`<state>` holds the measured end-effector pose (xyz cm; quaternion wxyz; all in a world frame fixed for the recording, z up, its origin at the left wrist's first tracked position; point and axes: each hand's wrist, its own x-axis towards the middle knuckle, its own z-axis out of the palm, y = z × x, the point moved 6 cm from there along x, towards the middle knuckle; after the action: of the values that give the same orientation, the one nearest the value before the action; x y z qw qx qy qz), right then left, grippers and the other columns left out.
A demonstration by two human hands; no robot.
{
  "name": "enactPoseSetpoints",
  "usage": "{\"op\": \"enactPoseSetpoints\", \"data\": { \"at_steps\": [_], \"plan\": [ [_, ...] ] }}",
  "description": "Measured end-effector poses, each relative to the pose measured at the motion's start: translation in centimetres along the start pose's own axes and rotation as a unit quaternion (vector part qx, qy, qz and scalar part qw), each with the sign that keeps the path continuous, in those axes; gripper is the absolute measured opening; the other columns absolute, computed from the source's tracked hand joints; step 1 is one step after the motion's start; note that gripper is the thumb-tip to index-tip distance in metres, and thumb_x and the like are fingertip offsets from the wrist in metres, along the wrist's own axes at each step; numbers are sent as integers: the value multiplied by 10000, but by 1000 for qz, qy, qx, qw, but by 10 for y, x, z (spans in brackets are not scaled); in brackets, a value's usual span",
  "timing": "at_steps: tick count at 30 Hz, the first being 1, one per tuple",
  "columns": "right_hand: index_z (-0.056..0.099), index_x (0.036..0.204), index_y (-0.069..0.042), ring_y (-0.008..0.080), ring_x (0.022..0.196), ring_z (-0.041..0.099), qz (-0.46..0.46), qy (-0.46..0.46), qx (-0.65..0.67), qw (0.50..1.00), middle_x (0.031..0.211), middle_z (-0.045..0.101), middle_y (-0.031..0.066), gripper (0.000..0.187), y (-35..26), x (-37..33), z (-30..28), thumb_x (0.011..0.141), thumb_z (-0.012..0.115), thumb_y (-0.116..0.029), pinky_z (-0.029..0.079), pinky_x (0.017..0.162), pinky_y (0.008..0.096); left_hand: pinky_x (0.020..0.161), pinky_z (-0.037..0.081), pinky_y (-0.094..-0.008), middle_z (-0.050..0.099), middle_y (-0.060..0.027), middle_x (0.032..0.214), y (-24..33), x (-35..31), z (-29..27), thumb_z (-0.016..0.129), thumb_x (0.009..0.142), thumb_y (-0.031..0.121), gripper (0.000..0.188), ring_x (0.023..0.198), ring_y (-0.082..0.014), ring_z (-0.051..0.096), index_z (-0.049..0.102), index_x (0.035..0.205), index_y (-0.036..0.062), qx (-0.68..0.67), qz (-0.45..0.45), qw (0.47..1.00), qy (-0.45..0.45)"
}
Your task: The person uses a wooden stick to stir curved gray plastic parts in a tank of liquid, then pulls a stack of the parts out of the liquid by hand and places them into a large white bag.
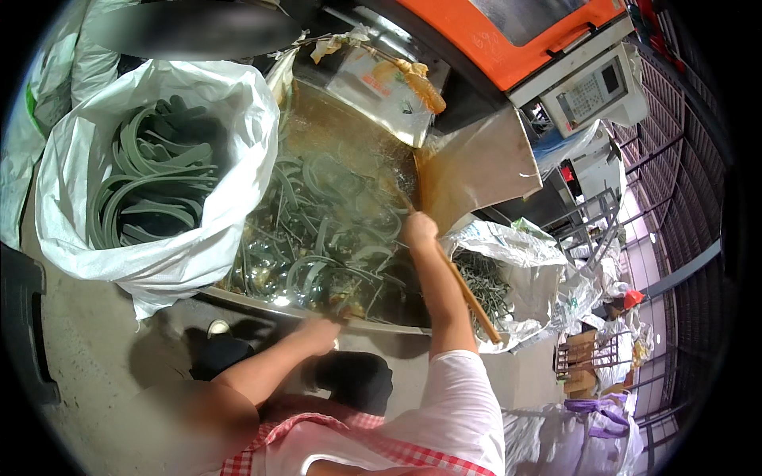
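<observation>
A metal tub (317, 316) of murky water lies in front of me, with many curved green-grey strips (321, 178) soaking in it. My right hand (418, 230) is closed around a wooden stick (468, 297) above the tub's right side. The stick's upper end slants toward the water, and its other end sticks out past the tub's right rim. My left hand (317, 335) is closed at the near rim. A small brownish thing lies by its fingers, and what it grips cannot be made out.
At the left stands a white woven sack (59, 190) with curved green strips (151, 194) inside. Another white sack (528, 278) holding thin dark scraps (480, 278) stands to the right. A brown board (484, 170) leans at the tub's far right, below an orange machine (508, 40) with a control panel (595, 91).
</observation>
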<state>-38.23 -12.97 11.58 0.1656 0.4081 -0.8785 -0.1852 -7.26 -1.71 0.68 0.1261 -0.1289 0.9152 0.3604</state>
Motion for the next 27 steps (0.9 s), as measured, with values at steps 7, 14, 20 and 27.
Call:
{"op": "enactPoseSetpoints", "data": {
  "at_steps": [7, 14, 20, 27],
  "plan": [
    [654, 898, -57, 262, 831, 665, -126, -136, -10, 983, 878, 674, 105, 171, -91, -44, 26, 802, 547, -151, 538, 683, 334, 794, 466, -472, 617, -180, 970, -17, -5, 3, 559, 794, 219, 311, 928, -356, 592, 554, 1037, 24, -20, -3, 999, 25],
    [579, 887, -35, 280, 779, 663, -173, -61, 26, 983, 833, 655, 133, 146, -54, -103, 2, 809, 508, -137, 539, 628, 358, 819, 463, -468, 613, -177, 1027, -15, -15, -10, 610, 786, 272, 382, 976, -354, 580, 557, 1078, 32, -9, -4, 1000, 23],
    [537, 967, 2, 309, 744, 647, -193, -53, 2, 980, 853, 637, 165, 201, -28, -150, -25, 853, 443, -134, 531, 624, 381, 811, 464, -463, 611, -174, 1024, -11, -2, 1, 591, 759, 228, 354, 979, -343, 578, 565, 1057, 39, 9, 9, 1000, 26],
    [592, 1028, -36, 324, 863, 632, -132, -209, -39, 968, 881, 644, 177, 262, 32, -148, -98, 818, 465, -129, 512, 714, 424, 828, 459, -457, 606, -162, 1064, -18, 7, 17, 591, 779, 250, 384, 1006, -332, 570, 566, 1103, 45, 12, -11, 1000, -7]
  ]
}}
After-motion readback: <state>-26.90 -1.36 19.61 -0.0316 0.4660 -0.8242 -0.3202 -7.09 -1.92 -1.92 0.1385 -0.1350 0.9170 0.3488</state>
